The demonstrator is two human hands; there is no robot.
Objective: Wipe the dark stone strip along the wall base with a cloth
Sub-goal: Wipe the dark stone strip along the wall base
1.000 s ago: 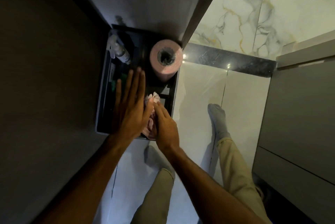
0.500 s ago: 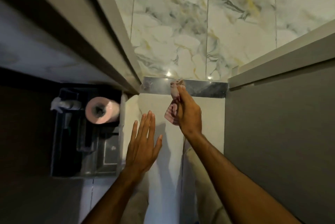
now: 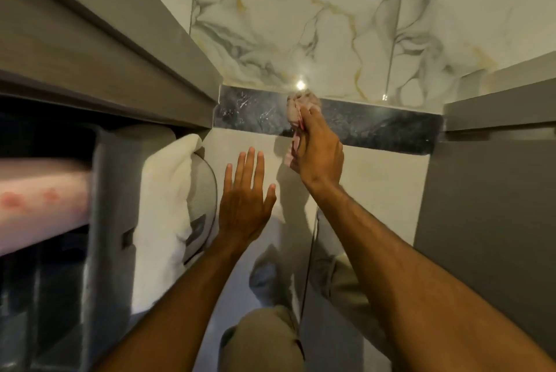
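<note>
A dark, glossy stone strip runs along the foot of the marbled wall, between two grey cabinets. My right hand grips a crumpled pinkish cloth and presses its top against the strip near the strip's middle. My left hand hovers lower over the pale floor, palm down and fingers spread, holding nothing. The cloth's lower part is hidden behind my right fingers.
A grey cabinet closes the right side and a grey counter edge the left. A white towel hangs at the left beside a dark caddy holding a pink paper roll. My trouser legs and socked feet stand on the tiled floor.
My right hand lifted the cloth out of the caddy and carried it to the dark strip, where it now touches. My left hand left the caddy and opened over the floor. The view swung right.
</note>
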